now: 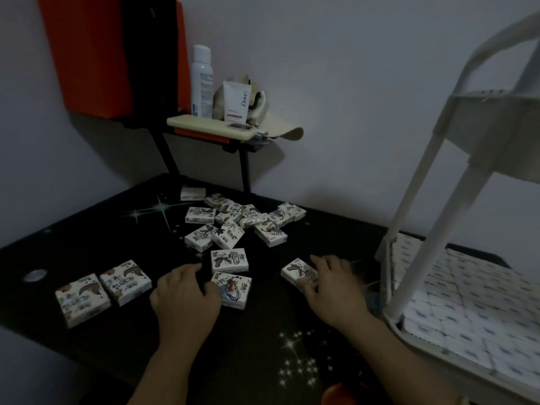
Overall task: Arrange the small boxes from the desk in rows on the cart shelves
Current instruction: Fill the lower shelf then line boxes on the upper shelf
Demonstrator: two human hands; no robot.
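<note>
Dim light lay over the black, star-flecked desk [87, 252], where printed boxes [230, 226] sat scattered at 12 o'clock from the hands and a pair [102, 290] lay side by side at 9 o'clock. At 3 o'clock stood the white cart [438, 230], its lower shelf [420, 337] already packed with tight rows. The right hand [330, 287] lay over one box [293, 271], fingers spread across its top and thumb against its near edge, pinching it. The left hand [184, 293] rested on the desk with fingers loosely curled and thumb touching a second box [233, 292]; whether it held that one could not be told. The step looked like a pickup, with much of the pile not yet moved. To do it well, the person would likely need to lift each box flat, keep the print facing one way, carry it toward 3 o'clock clear of the cart's post, and set it flush against a neighbour so the row ran straight.
</note>
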